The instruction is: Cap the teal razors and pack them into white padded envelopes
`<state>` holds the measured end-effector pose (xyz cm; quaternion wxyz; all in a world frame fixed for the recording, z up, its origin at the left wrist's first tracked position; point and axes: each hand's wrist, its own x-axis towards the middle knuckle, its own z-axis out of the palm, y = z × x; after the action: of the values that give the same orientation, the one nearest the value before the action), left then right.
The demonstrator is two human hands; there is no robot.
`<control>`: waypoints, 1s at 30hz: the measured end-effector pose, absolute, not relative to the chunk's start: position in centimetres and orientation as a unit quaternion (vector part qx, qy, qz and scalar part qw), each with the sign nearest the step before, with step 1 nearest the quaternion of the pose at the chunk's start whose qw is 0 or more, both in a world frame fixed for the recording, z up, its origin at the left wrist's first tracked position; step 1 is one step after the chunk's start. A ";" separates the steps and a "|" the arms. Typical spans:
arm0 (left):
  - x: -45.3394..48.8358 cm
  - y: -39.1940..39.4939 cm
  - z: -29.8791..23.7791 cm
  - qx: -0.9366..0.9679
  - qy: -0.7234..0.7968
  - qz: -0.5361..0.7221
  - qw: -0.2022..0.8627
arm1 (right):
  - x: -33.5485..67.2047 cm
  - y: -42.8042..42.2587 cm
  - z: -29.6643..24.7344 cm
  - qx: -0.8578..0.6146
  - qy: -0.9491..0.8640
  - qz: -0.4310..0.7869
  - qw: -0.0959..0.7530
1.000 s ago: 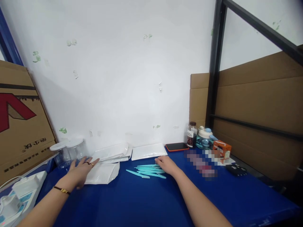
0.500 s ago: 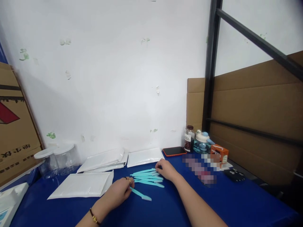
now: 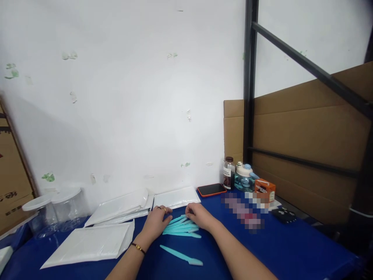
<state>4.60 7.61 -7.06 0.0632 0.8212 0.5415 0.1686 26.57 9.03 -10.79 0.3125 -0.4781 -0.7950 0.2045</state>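
Note:
A loose bundle of turquoise eyebrow razors (image 3: 182, 228) lies on the blue table, their handles pointing left. My left hand (image 3: 158, 222), with a ring and a bracelet, is closed around the handle ends and covers them. At the far right of the bundle, my right hand (image 3: 199, 216) has its fingers curled in a pinch on the razor ends; the fingertips are partly hidden. One single eyebrow razor (image 3: 180, 255) rests apart, nearer to me, touched by neither hand.
White padded envelopes (image 3: 87, 243) lie left and behind the hands. Clear plastic jars (image 3: 68, 210) stand far left. An orange-edged phone (image 3: 211, 189), a brown-capped bottle (image 3: 229, 175), a water bottle (image 3: 244, 179), an orange box (image 3: 264, 190) and a black item (image 3: 283, 214) sit at right.
My left hand has let go of the single razor, which now lies alone in front, and has moved up to the bundle. The view has turned slightly right.

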 end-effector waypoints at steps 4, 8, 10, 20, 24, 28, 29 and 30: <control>4.7 8.0 -7.3 0.836 0.524 0.142 0.079 | 26.4 9.3 -10.7 -0.470 -0.784 0.223 0.338; 4.9 7.7 -6.7 0.839 0.525 0.128 0.068 | 26.3 9.4 -10.5 -0.471 -0.764 0.255 0.361; 5.0 7.7 -6.4 0.834 0.537 0.116 0.047 | 26.4 9.5 -10.4 -0.469 -0.757 0.272 0.365; 4.4 8.0 -6.7 0.818 0.561 0.126 0.020 | 27.4 9.7 -10.3 -0.467 -0.734 0.281 0.406; 4.6 7.8 -6.7 0.828 0.541 0.144 0.022 | 26.3 9.6 -10.5 -0.449 -0.764 0.271 0.375; 3.7 8.3 -7.2 0.809 0.574 0.126 0.016 | 27.7 9.9 -10.5 -0.488 -0.761 0.225 0.363; 3.4 8.5 -7.4 0.804 0.582 0.121 0.020 | 28.2 10.0 -10.4 -0.499 -0.760 0.218 0.355; 3.0 8.7 -7.6 0.801 0.586 0.119 0.027 | 28.6 10.0 -10.3 -0.508 -0.761 0.207 0.345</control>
<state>3.05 8.69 -7.64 0.0268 0.8013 0.5858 0.1188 28.56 9.95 -10.30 0.3454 -0.5080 -0.7614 0.2072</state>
